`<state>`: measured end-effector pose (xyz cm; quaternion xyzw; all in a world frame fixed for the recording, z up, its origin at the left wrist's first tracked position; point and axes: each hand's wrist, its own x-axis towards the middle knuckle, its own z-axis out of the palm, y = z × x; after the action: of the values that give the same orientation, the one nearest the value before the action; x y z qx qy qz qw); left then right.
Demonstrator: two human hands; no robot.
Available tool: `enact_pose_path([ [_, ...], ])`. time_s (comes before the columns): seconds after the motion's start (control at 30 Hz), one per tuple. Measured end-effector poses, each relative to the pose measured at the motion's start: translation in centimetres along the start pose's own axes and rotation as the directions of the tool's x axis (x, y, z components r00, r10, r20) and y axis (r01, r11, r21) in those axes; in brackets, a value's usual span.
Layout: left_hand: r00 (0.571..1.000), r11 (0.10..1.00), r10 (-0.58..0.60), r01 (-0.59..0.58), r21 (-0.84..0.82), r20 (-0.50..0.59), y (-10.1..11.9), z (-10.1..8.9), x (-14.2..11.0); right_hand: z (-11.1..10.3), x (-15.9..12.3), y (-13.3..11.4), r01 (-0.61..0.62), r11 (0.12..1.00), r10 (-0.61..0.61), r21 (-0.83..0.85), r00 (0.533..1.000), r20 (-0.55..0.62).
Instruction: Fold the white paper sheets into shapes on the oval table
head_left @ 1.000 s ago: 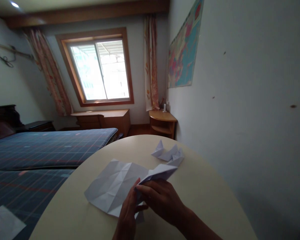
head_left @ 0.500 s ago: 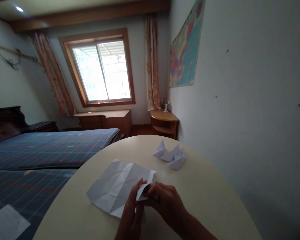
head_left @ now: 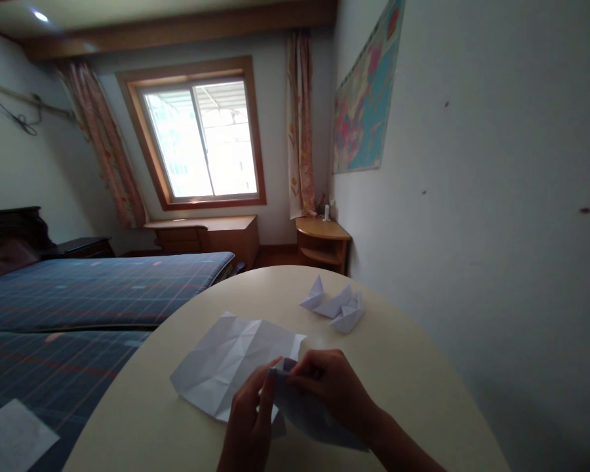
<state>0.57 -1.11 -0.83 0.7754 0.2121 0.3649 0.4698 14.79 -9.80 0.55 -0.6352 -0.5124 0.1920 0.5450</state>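
Note:
Between my two hands is a partly folded sheet of paper (head_left: 307,414), its lower part spreading out beneath my right hand. My left hand (head_left: 252,401) grips its left edge, fingers closed. My right hand (head_left: 327,380) pinches the top edge close to the left fingertips. Part of the sheet is hidden behind my fingers. Just beyond and to the left, a creased white sheet (head_left: 226,360) lies flattened on the round table. Farther back sit folded paper shapes, a pointed one (head_left: 315,293) and a boat-like one (head_left: 345,309) beside it.
The round cream table (head_left: 413,387) stands close to the right-hand wall. A bed with a blue plaid cover (head_left: 103,288) is at the left, with a loose paper (head_left: 17,436) on its near part. A corner shelf (head_left: 323,227) and a low desk (head_left: 226,226) stand behind.
The paper in my hands has opened out downward and to the right, showing more of its surface. My right hand has shifted slightly upward. The other papers stay put.

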Motion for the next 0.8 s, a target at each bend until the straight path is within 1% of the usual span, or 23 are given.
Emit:
enact_pose_path([
  [0.1,0.999,0.998,-0.040,0.041,-0.051,0.017,0.0,-0.1,0.1,0.0,0.1,0.1,-0.092,0.992,0.085,0.087,0.994,0.074],
  [0.13,0.998,0.995,-0.060,0.061,-0.081,0.015,0.0,-0.1,0.1,0.0,0.1,0.1,-0.089,0.992,0.081,0.089,0.993,0.088],
  [0.17,0.996,0.989,-0.088,0.089,-0.118,0.008,0.0,-0.1,0.2,-0.1,0.1,0.0,-0.056,0.996,0.050,0.072,0.995,0.084],
  [0.23,0.984,0.962,-0.179,0.172,-0.214,-0.014,-0.3,0.0,0.4,-0.2,0.1,-0.2,0.069,0.998,-0.069,-0.003,0.997,0.025],
  [0.3,0.956,0.912,-0.288,0.256,-0.322,-0.057,-0.6,0.1,0.7,-0.5,0.1,-0.4,0.198,0.974,-0.202,-0.108,0.979,-0.031],
  [0.33,0.938,0.884,-0.335,0.280,-0.374,-0.091,-0.8,0.0,0.8,-0.8,0.1,-0.4,0.252,0.955,-0.260,-0.159,0.965,-0.031],
  [0.37,0.919,0.861,-0.372,0.287,-0.420,-0.134,-1.0,0.0,1.0,-1.1,0.1,-0.4,0.298,0.931,-0.308,-0.209,0.951,-0.017],
  [0.43,0.881,0.827,-0.416,0.263,-0.496,-0.225,-1.5,-0.3,1.3,-1.8,0.1,-0.3,0.356,0.881,-0.370,-0.313,0.929,0.013],
  [0.5,0.855,0.811,-0.425,0.215,-0.544,-0.296,-2.0,-0.6,1.5,-2.4,0.1,0.0,0.343,0.857,-0.366,-0.385,0.931,0.016],
  [0.6,0.843,0.811,-0.401,0.146,-0.566,-0.358,-2.5,-0.9,1.7,-2.9,0.1,0.3,0.272,0.879,-0.277,-0.391,0.960,0.046],
  [0.67,0.844,0.824,-0.379,0.122,-0.553,-0.378,-2.4,-0.9,1.7,-3.0,0.1,0.5,0.239,0.892,-0.229,-0.383,0.971,0.074],
  [0.8,0.870,0.866,-0.312,0.096,-0.490,-0.381,-1.4,-0.6,1.4,-2.5,0.3,0.8,0.190,0.889,-0.184,-0.417,0.981,0.055],
])
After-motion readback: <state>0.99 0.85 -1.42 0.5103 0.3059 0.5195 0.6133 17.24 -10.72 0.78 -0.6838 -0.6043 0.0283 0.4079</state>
